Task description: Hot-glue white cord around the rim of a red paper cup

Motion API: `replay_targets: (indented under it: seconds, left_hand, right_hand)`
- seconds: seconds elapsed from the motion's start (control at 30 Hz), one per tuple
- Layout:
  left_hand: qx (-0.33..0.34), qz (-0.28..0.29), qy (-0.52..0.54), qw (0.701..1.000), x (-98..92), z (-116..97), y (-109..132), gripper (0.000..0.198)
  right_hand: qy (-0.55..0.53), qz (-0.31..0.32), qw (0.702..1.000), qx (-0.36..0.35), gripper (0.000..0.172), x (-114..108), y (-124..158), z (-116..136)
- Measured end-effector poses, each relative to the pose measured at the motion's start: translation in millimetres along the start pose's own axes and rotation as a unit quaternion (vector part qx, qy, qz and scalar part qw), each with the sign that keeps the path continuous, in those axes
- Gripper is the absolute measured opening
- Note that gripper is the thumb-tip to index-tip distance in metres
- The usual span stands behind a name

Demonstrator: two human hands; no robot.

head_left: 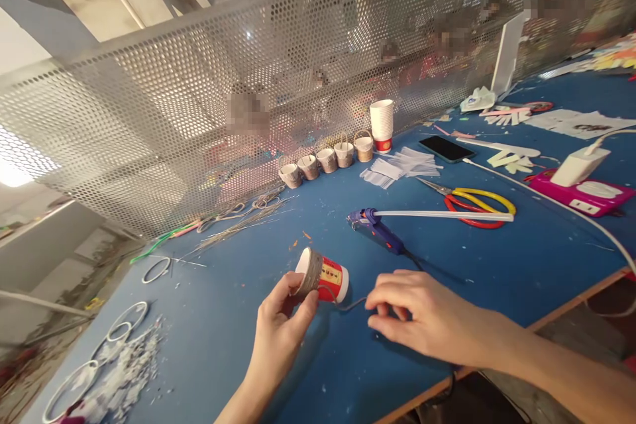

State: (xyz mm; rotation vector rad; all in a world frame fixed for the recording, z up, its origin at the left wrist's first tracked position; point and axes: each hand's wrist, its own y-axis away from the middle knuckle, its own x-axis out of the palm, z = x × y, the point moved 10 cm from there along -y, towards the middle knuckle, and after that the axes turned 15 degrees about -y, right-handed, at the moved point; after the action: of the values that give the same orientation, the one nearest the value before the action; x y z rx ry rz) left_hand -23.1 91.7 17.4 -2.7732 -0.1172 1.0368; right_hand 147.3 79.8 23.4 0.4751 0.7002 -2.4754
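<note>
A red paper cup (334, 278) lies tilted in my left hand (284, 321), its open white end turned to the left. My thumb and fingers are closed on that end, where turns of grey-brown cord (311, 271) wrap the wall. From the cup a loose length of this cord runs right to my right hand (415, 308). The fingers there are curled, and the cord meets them at the fingertips. Just beyond the hands rests a blue hot glue gun (378, 228), a long white glue stick (442, 214) standing out of its back.
Several small cord-wrapped baskets (326, 159) and stacked paper cups (381, 120) line the perforated metal screen (199, 93). To the right are pliers (479, 205), a phone (446, 148), paper strips (397, 165) and a magenta power strip (581, 193). White rings (128, 321) and scraps lie left.
</note>
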Motion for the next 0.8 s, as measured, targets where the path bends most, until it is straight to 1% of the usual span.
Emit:
replay_targets:
  seconds: [0.07,0.13,0.17,0.23,0.27,0.33,0.4,0.47,0.57,0.63,0.7,0.8]
  left_hand:
    - [-0.004,0.002,0.001,1.000,-1.1,1.2,0.3,0.015]
    - [-0.008,0.005,0.002,1.000,-1.1,1.7,0.5,0.016]
    - [-0.009,0.008,0.003,1.000,-0.6,1.6,0.5,0.016]
    - [-0.010,0.010,0.010,1.000,1.0,1.7,0.3,0.015]
    - [-0.011,0.008,0.015,1.000,1.6,1.8,0.1,0.016]
    - [-0.014,0.004,0.024,1.000,3.0,2.8,-0.4,0.016]
    - [-0.021,0.006,0.027,0.999,5.2,4.4,-0.9,0.016]
    - [-0.031,0.017,0.026,0.999,8.4,5.9,-1.4,0.015]
    - [-0.046,0.022,0.027,0.998,9.3,7.4,-2.3,0.014]
    - [-0.056,0.019,0.031,0.998,8.0,8.8,-3.2,0.014]
    - [-0.068,0.015,0.041,0.997,6.6,10.8,-4.3,0.014]
    - [-0.083,0.007,0.054,0.995,5.2,14.4,-5.9,0.015]
  right_hand:
    - [0.005,-0.018,0.997,0.079,0.020,-24.8,5.9,-22.2]
    - [0.037,-0.049,0.985,0.162,0.028,-53.2,8.2,-47.8]
    - [0.063,-0.072,0.976,0.193,0.029,-67.8,7.2,-59.1]
    - [0.098,-0.108,0.962,0.232,0.026,-88.6,-1.3,-77.3]
    - [0.087,-0.109,0.960,0.241,0.026,-90.8,-8.9,-85.6]
    - [0.039,-0.064,0.968,0.238,0.028,-77.8,-29.6,-97.9]
    - [0.018,-0.037,0.973,0.225,0.028,-63.6,-48.8,-104.3]
    - [0.025,-0.046,0.971,0.233,0.026,-56.1,-60.2,-110.7]
    - [0.024,-0.063,0.961,0.267,0.025,-50.8,-60.4,-118.8]
    - [0.005,-0.075,0.962,0.262,0.025,-50.8,-54.8,-114.6]
    - [-0.037,-0.084,0.968,0.233,0.022,-51.1,-48.0,-102.0]
    - [-0.113,-0.052,0.972,0.198,0.023,-41.0,-37.2,-77.3]
